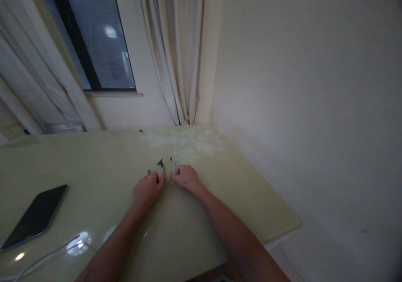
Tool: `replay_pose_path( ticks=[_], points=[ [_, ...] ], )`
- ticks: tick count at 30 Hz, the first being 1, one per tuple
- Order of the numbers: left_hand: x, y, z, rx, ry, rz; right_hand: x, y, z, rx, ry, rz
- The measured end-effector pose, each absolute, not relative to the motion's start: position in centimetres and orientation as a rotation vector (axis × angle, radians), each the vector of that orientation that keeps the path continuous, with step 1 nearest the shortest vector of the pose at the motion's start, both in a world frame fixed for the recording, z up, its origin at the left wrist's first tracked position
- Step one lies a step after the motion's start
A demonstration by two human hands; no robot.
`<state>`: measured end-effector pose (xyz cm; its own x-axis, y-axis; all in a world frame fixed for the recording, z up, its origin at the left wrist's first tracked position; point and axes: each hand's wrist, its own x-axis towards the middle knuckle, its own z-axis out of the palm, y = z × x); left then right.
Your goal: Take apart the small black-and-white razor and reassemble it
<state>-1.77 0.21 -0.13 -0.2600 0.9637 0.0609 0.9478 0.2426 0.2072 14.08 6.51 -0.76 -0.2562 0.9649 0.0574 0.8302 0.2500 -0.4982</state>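
My left hand (147, 189) is closed, its thumb and fingers pinching a small thin thing with a dark, branched top (161, 164). Just beyond its knuckles, a short dark piece (149, 172) sticks up; whether it lies on the table or is in the hand I cannot tell. To the right, my right hand (186, 176) is closed on a thin white stick with a dark tip (173, 165). The two hands are close together, low over the pale yellow-green table (220, 215), with a narrow gap between them. Both things are too small to name.
A black tablet (36, 215) lies on the left, with a white cable (47, 257) in front of it. Near the table's back edge is a tiny black piece (140, 130). Curtains (179, 43) hang behind, and a wall (298, 85) borders the right side.
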Motion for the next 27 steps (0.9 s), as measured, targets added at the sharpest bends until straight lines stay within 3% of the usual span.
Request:
replay_pose_path(
  ticks=[13, 20, 27],
  points=[
    [-1.8, 0.8, -0.2, 1.873, 2.384, 0.158, 19.8, 5.4, -3.0, -1.154, -1.985, 0.864],
    [-1.2, 2.1, -0.1, 1.881, 2.392, 0.003, 19.3, 5.6, -3.2, -1.108, -1.912, 0.886],
    [-1.2, 0.6, 0.0, 1.842, 2.460, 0.124, 19.6, 5.6, -2.5, -1.124, -1.857, 0.917]
  ],
)
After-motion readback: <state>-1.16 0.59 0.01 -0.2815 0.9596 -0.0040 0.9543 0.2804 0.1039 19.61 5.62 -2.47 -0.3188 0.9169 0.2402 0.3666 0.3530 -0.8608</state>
